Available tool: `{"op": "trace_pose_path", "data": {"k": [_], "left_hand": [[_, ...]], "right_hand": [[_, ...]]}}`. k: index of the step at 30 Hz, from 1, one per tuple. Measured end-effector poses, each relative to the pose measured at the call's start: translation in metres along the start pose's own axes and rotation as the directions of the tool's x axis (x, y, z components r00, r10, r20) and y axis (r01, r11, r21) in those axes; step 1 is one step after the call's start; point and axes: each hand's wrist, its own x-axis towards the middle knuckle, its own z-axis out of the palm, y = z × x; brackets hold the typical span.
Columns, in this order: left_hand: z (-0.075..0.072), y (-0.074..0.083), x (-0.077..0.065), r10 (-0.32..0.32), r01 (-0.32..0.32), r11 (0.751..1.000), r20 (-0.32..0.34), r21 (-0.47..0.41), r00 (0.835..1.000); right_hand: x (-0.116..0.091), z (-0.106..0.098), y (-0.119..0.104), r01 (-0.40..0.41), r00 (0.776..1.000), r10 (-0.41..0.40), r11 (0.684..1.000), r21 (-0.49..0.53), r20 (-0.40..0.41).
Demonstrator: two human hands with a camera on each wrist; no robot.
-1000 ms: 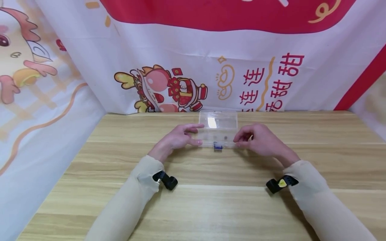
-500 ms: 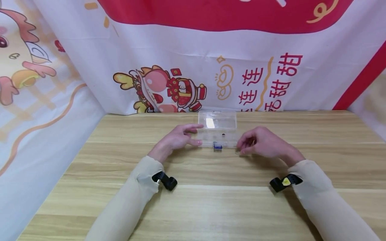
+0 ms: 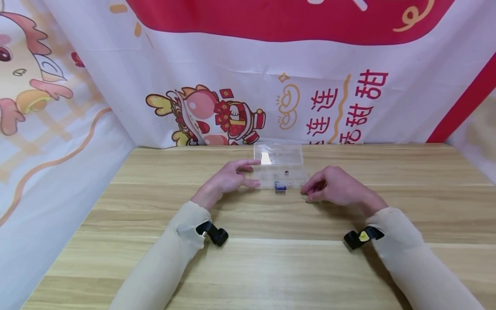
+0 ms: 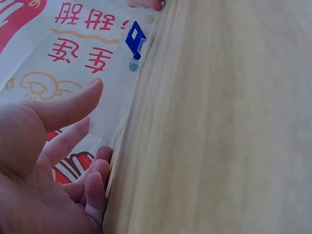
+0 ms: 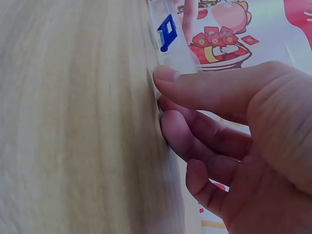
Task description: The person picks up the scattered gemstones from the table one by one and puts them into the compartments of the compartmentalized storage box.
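Observation:
A clear plastic box (image 3: pixel 267 173) stands at the back of the table, its transparent lid (image 3: pixel 284 153) raised behind it. On the front is a blue latch (image 3: pixel 280 187), also visible in both wrist views. One small dark spot (image 3: pixel 286 172) shows inside the box. My left hand (image 3: pixel 234 175) is at the left end, thumb and forefinger straight and spread along the box's side. By the front right corner, my right hand (image 3: pixel 333 186) pinches a small, thin, pale-edged thing (image 3: pixel 304 197) low at the tabletop; fingers mostly hide it, so its kind is unclear.
The wood-grain table (image 3: pixel 255 267) extends toward me. A printed white and red cloth (image 3: pixel 232 56) hangs right behind the box, and another printed cloth (image 3: pixel 58 142) borders the left side.
My right hand has come away from the box's right side, down toward the tabletop, with the small thin thing now showing at its fingertips. My left hand has stayed in place.

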Motion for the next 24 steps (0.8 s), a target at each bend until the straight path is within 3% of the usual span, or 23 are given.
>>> {"op": "trace_pose_path", "data": {"k": [24], "left_hand": [[-0.0010,-0.0008,0.0010,-0.013,0.013,1.000,-0.002,-0.002,1.000]], "right_hand": [[0.0029,0.0049,-0.0049,0.041,0.999,-0.043,0.993,-0.109,-0.019]]}}
